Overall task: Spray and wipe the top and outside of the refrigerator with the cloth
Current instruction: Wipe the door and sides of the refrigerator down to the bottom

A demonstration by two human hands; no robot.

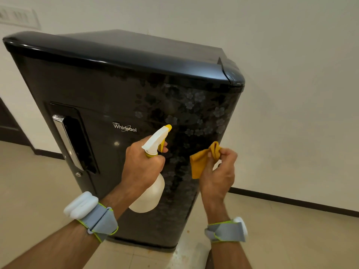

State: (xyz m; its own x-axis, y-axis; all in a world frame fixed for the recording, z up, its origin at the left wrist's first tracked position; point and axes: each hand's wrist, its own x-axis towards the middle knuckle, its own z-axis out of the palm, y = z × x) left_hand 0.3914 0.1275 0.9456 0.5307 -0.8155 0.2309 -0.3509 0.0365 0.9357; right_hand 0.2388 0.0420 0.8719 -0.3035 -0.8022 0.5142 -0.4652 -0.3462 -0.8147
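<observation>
Nozzle of the spray bottle (pixel 153 171), gripped by the left hand (pixel 143 162), faces the refrigerator (pixel 108 90) door for spraying, while the right hand (pixel 219 171) pinches the bunched yellow cloth (pixel 202 162) ready.

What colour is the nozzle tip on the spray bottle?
Yellow. The nozzle tip of the spray bottle shows best in the head view.

1. Plain off-white wall (pixel 291 94) behind, evenly lit.
2. Beige tiled floor (pixel 29 181), stained near the bottom edge.
3. Dark skirting board (pixel 291 200) along the wall's foot.
4. White switch panel (pixel 17 15) top left; dark brown door (pixel 7 121) at the left edge.
</observation>
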